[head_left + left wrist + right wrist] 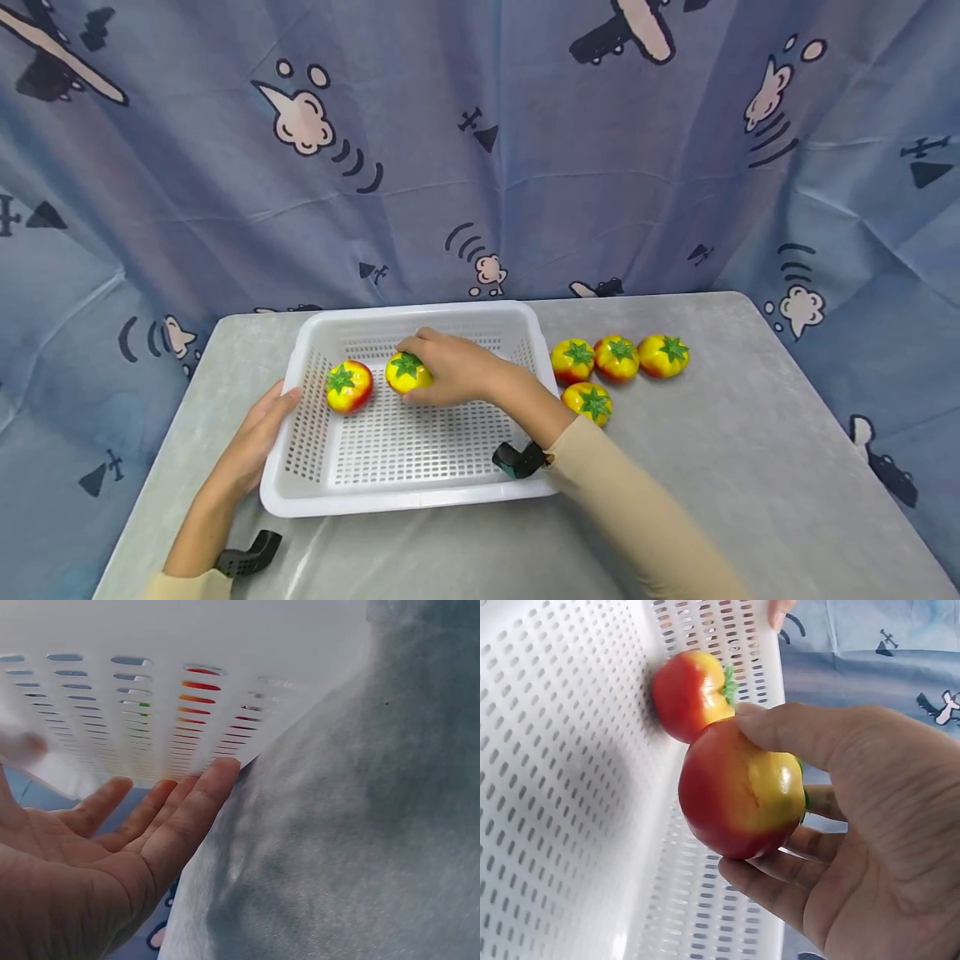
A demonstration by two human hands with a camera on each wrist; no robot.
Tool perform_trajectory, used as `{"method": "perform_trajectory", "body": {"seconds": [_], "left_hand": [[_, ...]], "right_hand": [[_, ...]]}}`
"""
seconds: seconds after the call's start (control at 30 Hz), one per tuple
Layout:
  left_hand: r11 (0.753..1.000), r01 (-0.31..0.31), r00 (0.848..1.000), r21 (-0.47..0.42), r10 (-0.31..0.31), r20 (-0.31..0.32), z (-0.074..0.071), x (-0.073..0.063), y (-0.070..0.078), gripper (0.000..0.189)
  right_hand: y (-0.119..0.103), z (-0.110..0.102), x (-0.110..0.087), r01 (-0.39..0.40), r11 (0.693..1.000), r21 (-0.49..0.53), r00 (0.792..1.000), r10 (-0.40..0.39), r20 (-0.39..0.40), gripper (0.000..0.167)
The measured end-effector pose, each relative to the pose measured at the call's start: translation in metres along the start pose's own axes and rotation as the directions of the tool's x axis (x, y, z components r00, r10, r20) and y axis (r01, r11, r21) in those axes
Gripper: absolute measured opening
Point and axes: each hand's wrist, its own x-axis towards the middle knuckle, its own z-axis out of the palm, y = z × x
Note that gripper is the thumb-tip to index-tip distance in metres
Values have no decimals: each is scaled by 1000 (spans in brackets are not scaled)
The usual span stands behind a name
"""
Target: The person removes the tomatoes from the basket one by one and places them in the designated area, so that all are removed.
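A white perforated plastic basket (420,500) sits on the table, with one red-and-yellow toy tomato (349,386) lying inside toward its left end. My right hand (457,367) reaches over the basket and holds a second toy tomato (742,791) between thumb and fingers, its green leafy top toward the palm in the right wrist view. At the basket's left side, my left hand (258,433) grips the rim with the thumb on top. Its fingers (187,817) lie against the outer perforated wall in the left wrist view.
To the right of the basket are more toy tomatoes: three in a row at the back, including the rightmost tomato (663,356), and a nearer tomato (588,404) close to the basket wall. A blue patterned curtain (420,167) hangs behind the grey table (750,467).
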Motion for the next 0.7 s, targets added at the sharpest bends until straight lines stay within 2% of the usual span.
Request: {"method": "perform_trajectory", "body": {"seconds": [0.33, 0.7], "left_hand": [[1000, -6, 1000, -10, 6, -7, 0, -3, -1, 68], [1000, 15, 1000, -6, -15, -11, 1, 1, 0, 68]], "right_hand": [[-8, -10, -20, 62, 998, -9, 997, -62, -46, 66], [-1, -19, -45, 51, 998, 31, 992, -47, -116, 69]]}}
